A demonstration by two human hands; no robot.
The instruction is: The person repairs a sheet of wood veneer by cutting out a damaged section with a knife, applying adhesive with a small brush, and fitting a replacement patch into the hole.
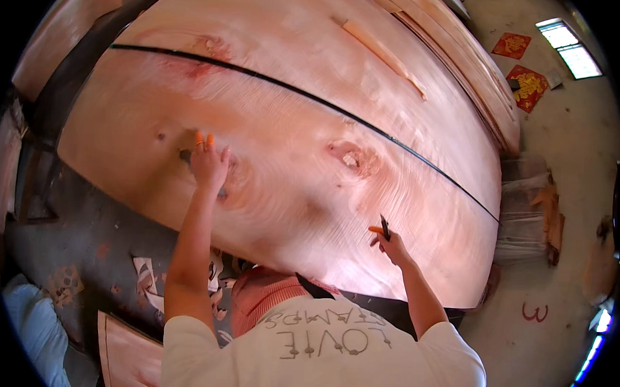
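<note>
A broad sheet of pale pinkish wood veneer lies spread before me, with knots and small holes in it. My left hand, with orange covers on two fingertips, rests on its left part with the fingers stretched out. Beside those fingers is a dark hole, and another hole shows by the wrist. Over the right part of the sheet, my right hand grips a slim black utility knife, its tip pointing away from me. An orange cover is on one right finger too.
A long dark strip crosses the sheet. Beyond it lies a narrow veneer piece. Stacked veneer stands at the far right, and a bundle of sheets sits right. Veneer scraps litter the floor at left.
</note>
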